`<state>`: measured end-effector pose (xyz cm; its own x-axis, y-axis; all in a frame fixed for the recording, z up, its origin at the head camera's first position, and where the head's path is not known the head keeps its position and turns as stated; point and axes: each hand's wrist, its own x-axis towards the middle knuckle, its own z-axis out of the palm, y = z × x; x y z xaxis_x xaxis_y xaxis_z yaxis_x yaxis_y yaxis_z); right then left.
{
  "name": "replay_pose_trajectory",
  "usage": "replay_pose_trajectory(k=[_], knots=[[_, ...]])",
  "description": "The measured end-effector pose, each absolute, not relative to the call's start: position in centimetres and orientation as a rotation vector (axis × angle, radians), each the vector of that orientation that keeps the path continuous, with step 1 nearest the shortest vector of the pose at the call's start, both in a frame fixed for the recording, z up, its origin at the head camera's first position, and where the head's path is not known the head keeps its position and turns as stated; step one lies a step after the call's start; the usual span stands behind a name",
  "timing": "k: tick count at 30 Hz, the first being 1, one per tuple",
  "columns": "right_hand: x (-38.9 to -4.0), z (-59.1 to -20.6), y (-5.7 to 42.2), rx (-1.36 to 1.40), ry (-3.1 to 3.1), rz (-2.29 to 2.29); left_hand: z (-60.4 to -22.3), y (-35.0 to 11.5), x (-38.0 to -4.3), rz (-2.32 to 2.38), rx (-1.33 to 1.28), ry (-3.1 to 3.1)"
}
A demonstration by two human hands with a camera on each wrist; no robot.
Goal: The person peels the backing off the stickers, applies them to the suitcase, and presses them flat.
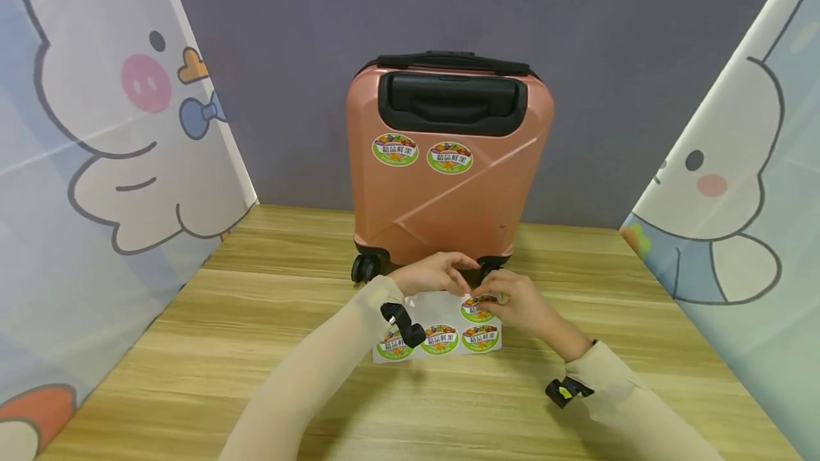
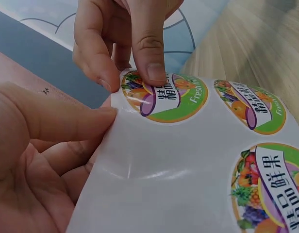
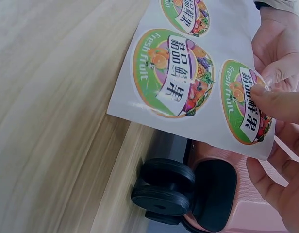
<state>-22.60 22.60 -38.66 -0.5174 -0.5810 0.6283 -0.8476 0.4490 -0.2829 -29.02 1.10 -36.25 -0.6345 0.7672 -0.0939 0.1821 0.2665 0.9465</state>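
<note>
A white sheet of round fruit stickers lies in front of the suitcase, its far edge lifted. My left hand pinches that far edge between thumb and fingers, as the left wrist view shows. At the far right corner, my right hand grips the sheet, its thumb lying on a sticker and its other fingers at the edge and beneath. That sticker still appears flat on the sheet. The upper left part of the sheet is bare. Behind it stands a pink suitcase with two similar stickers on its front.
The suitcase's black wheels stand just beyond the sheet. A wooden tabletop lies under everything. Cartoon-printed panels flank the table, and a grey wall is at the back.
</note>
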Motion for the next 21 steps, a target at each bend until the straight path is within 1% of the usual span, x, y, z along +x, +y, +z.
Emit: replay_pose_trajectory(k=[12,21], knots=[[-23.27,-39.08,22.10,1.265,-2.062,0.710,-36.10,1.10,-28.95,1.381,0.834,1.986],[-23.03,-38.75,21.75,1.223,-2.113,0.657,-36.08,1.05,-28.79,1.397,0.878,1.998]])
